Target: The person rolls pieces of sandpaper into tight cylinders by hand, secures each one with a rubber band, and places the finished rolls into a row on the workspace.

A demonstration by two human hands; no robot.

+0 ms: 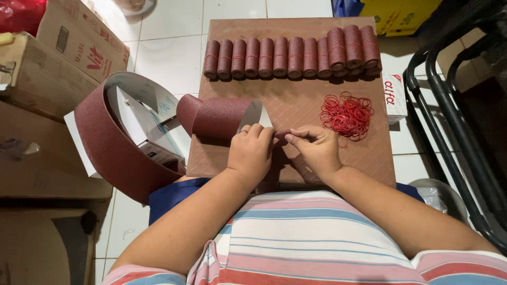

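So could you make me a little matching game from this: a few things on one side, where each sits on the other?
Things:
1. finished rolls
2. rubber bands
3. big sandpaper coil
4. cardboard boxes

Places:
A. heaped at the board's right side
B. on the floor, far left
C. lined up along the board's far edge
D. just left of the board

Pairs: 1-C, 2-A, 3-D, 4-B

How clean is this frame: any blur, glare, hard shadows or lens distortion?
Head view: sharp and evenly lit; left hand and right hand unblurred; soft shadows under the sandpaper rolls; mild sheen on the floor tiles; wide-angle bending of the black metal frame.
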